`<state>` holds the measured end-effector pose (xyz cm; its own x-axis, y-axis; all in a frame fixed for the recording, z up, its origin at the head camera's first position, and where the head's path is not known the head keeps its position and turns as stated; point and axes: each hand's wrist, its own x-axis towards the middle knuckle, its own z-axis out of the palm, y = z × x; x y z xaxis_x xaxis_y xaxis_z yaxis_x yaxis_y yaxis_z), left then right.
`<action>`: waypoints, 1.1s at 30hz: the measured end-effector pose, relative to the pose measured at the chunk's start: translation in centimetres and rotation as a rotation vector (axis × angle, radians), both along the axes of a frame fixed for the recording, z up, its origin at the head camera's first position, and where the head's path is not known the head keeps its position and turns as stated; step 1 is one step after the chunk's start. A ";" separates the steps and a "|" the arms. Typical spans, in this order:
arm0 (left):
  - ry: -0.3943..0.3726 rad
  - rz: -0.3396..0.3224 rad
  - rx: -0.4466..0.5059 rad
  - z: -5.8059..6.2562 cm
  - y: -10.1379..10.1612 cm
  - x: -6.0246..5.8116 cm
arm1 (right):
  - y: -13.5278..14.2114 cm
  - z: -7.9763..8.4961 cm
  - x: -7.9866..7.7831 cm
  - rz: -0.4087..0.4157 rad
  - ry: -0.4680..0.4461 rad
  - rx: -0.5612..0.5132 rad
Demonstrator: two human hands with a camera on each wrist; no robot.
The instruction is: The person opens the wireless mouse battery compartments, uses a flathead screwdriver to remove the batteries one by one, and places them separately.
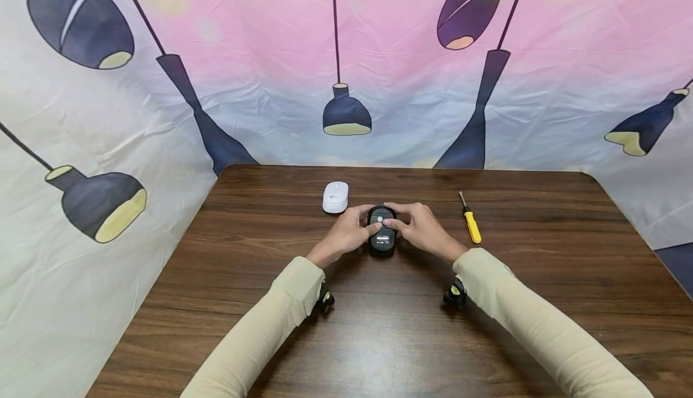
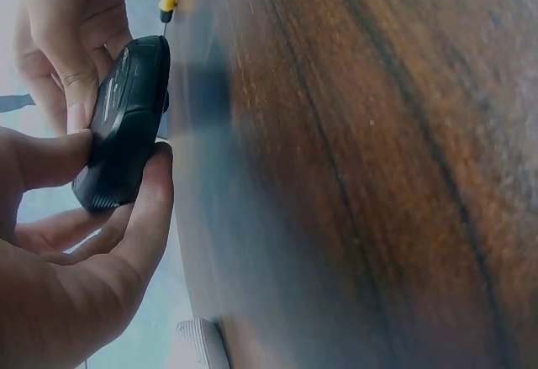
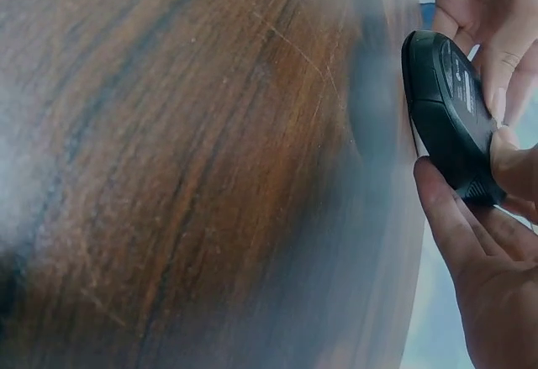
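Both hands hold a black computer mouse (image 1: 382, 240) with its underside turned up, showing a label and a small round light spot. My left hand (image 1: 348, 231) grips its left side, thumb on the underside and fingers beneath. From the right, my right hand (image 1: 421, 226) grips it the same way, its thumb close to the left thumb. In the left wrist view the mouse (image 2: 130, 125) is held above the tabletop, fingertips under its edge. The right wrist view shows the mouse (image 3: 445, 108) between both hands too.
A white mouse (image 1: 335, 197) rests on the wooden table (image 1: 260, 223) just beyond the left hand. To the right of the right hand lies a screwdriver (image 1: 472, 225) with a yellow handle. A patterned cloth (image 1: 271, 109) hangs behind the table's back edge.
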<state>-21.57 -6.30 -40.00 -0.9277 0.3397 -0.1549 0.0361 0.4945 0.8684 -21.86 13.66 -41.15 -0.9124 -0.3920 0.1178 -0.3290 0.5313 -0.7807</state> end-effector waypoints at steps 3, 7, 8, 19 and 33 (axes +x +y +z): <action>-0.008 0.005 -0.004 0.0 0.0 -0.1 | -0.1 0.0 -0.1 -0.002 0.008 0.000; -0.019 0.015 -0.010 0.0 0.0 -0.1 | -0.4 -0.2 -0.1 -0.003 0.024 0.006; -0.021 0.016 -0.009 0.0 0.0 -0.1 | -0.4 -0.2 -0.1 -0.004 0.026 0.007; -0.071 0.022 0.057 -0.1 -0.1 -0.2 | -0.2 0.0 -0.3 0.030 -0.008 0.026; -0.068 0.018 0.048 -0.1 0.3 -0.2 | -0.4 0.5 -0.9 -0.001 -0.030 0.025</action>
<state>-21.73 -6.03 -40.15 -0.9217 0.3315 -0.2013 -0.0321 0.4520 0.8914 -22.72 13.28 -40.68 -0.9157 -0.3939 0.0801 -0.3050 0.5512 -0.7767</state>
